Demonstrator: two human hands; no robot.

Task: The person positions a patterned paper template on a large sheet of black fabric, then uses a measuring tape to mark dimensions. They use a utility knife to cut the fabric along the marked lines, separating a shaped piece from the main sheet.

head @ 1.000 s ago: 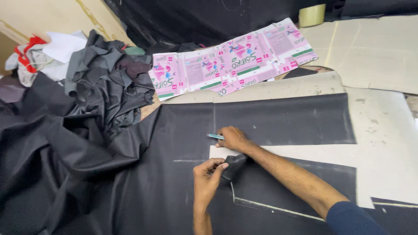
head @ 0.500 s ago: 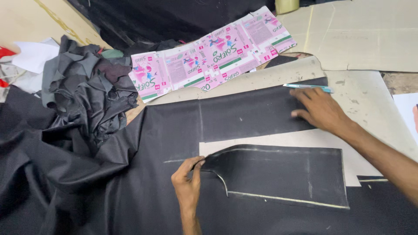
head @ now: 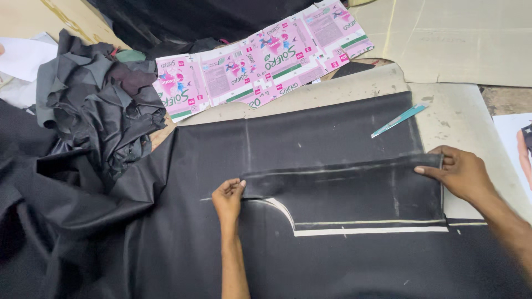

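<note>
Black cut fabric piece (head: 354, 191) held flat at centre frame, over a larger black cloth (head: 310, 133).
Left hand (head: 228, 199) pinches its left corner; right hand (head: 463, 173) grips its right edge; teal marker (head: 399, 120) lies above on the worktop (head: 465, 111).

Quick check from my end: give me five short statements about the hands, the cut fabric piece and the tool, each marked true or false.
1. The left hand pinches the left end of the cut black fabric piece. True.
2. The right hand holds the teal chalk marker. False: the marker lies loose on the table, above that hand.
3. The right hand grips the piece's right end. True.
4. The pink printed cardboard sheet lies under the cut piece. False: it lies farther back, beyond the black cloth.
5. A heap of dark scraps sits at the left. True.
</note>
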